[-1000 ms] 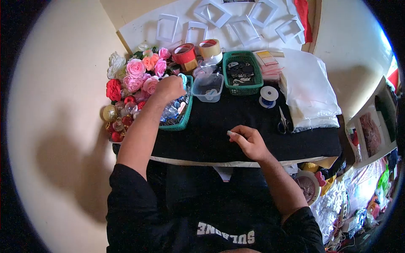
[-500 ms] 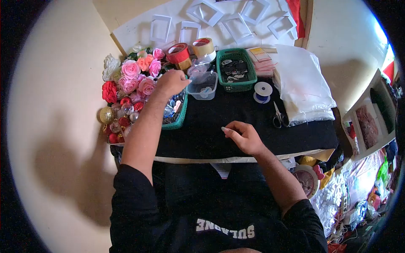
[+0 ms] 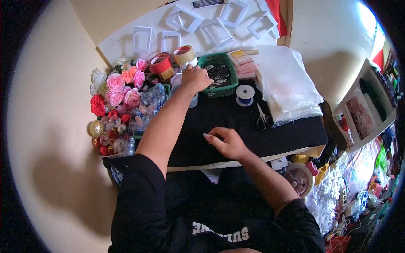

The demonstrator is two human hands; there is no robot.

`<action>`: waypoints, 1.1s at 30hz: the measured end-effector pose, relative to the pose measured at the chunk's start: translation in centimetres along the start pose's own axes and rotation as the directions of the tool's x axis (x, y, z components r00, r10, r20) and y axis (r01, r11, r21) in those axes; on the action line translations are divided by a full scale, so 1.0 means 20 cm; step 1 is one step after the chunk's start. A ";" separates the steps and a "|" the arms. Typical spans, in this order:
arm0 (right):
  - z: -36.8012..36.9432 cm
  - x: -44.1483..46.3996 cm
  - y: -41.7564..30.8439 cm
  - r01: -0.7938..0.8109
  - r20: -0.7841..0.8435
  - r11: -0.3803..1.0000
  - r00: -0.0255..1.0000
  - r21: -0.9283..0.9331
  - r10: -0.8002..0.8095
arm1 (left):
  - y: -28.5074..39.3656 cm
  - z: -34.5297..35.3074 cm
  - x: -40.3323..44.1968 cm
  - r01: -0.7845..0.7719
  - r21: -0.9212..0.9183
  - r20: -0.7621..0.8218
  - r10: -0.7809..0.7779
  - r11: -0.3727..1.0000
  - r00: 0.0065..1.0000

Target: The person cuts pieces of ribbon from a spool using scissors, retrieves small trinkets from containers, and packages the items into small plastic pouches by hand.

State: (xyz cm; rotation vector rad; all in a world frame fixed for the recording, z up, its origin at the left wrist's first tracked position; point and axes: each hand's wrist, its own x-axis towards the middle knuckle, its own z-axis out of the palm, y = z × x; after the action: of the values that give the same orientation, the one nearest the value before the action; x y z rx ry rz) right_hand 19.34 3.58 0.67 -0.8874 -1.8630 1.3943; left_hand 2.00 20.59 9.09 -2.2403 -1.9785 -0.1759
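My left hand (image 3: 196,79) reaches over a clear plastic tub (image 3: 194,101), at the left edge of a green basket (image 3: 228,89) of small dark and silvery pieces. Its fingers point down and are mostly hidden, so I cannot see whether they hold anything. Over the black cloth (image 3: 198,147), near the front, my right hand (image 3: 230,144) has its fingers curled in and its thumb against them. A small pale bit shows at the thumb tip; it is too small to name.
At left lie artificial roses (image 3: 120,84) and bauble ornaments (image 3: 110,133). Tape rolls (image 3: 160,63) stand behind my left hand. To the right are a ribbon spool (image 3: 244,95), scissors (image 3: 263,118) and stacked clear plastic bags (image 3: 287,76). White frames (image 3: 217,33) lie at the back.
My left hand has moved right, from beside the teal basket at left to the edge of the green basket. My right hand keeps its curled pose. The view has shifted a little.
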 end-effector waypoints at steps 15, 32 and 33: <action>-0.02 -0.01 0.02 0.094 -0.040 0.995 0.995 -0.044 -0.096 | 0.11 0.19 0.30 -0.018 0.103 0.391 -0.024 0.995 0.920; 0.00 -0.01 -0.03 0.028 -0.057 0.994 0.998 -0.105 -0.035 | -0.06 0.07 0.15 -0.237 -0.384 -0.056 0.234 0.892 0.971; 0.00 0.00 -0.02 0.027 -0.059 0.995 0.998 -0.092 -0.033 | -0.06 0.07 0.14 -0.236 -0.384 -0.056 0.233 0.893 0.971</action>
State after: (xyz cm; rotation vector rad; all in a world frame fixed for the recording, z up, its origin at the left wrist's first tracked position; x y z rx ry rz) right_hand 19.34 3.46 1.07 -0.9324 -1.8983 1.2595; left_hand 1.13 23.71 8.34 -2.6891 -1.7694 -0.5964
